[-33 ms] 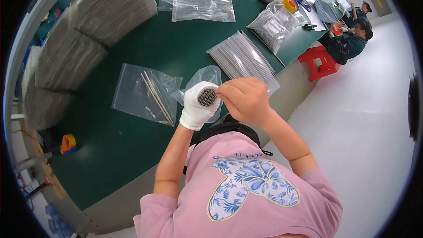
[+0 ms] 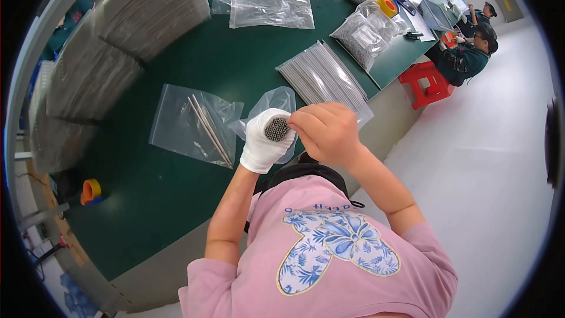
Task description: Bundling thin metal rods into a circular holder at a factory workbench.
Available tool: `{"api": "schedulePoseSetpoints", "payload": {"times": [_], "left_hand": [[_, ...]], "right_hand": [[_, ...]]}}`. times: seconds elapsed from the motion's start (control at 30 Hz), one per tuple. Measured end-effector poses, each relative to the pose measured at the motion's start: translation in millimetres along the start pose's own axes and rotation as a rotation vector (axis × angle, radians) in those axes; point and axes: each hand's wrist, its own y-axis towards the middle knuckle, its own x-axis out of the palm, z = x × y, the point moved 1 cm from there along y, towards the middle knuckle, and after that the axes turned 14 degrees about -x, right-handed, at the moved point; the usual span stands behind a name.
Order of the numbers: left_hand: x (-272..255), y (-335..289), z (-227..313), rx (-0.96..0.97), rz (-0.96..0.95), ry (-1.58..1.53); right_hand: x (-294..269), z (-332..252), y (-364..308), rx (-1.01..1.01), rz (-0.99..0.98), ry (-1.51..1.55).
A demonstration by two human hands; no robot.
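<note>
In a white glove, my left hand (image 2: 263, 148) is wrapped round a bundle of thin metal tubes (image 2: 276, 129), whose round open ends face up toward me. My bare right hand (image 2: 329, 132) is closed in a pinch at the bundle's right edge; whatever lies between thumb and forefinger is too small to make out. Behind the glove spreads a clear plastic bag (image 2: 278, 100). Left of it, a flat clear bag (image 2: 176, 123) lies on the green table with a few thin rods (image 2: 207, 126) on it or in it. Beyond my right hand sits a row of long grey tubes (image 2: 321, 73) in clear plastic.
Tall wrapped stacks (image 2: 153, 12) line the table's left side. Empty-looking clear bags (image 2: 272, 10) lie at the far side. Filled bags of small grey parts (image 2: 362, 38) and a tape roll (image 2: 388, 6) stand far right. Another tape roll (image 2: 91, 191) is near left. Co-workers (image 2: 468, 59) sit beyond a red stool (image 2: 425, 84).
</note>
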Motion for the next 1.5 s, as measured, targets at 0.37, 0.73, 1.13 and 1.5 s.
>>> {"api": "schedulePoseSetpoints", "payload": {"times": [0.37, 0.73, 1.13, 1.5], "left_hand": [[0, -1, 2, 0.021, 0.061, -0.005], [2, 0, 7, 0.014, 0.046, -0.015], [0, 2, 9, 0.03, 0.039, 0.024], [2, 2, 2, 0.056, 0.069, 0.033]], "right_hand": [[5, 10, -4, 0.035, 0.015, 0.035], [-9, 3, 14, 0.043, 0.091, 0.08], [-2, 12, 2, 0.106, 0.008, 0.199], [2, 12, 4, 0.029, -0.042, 0.15]]}}
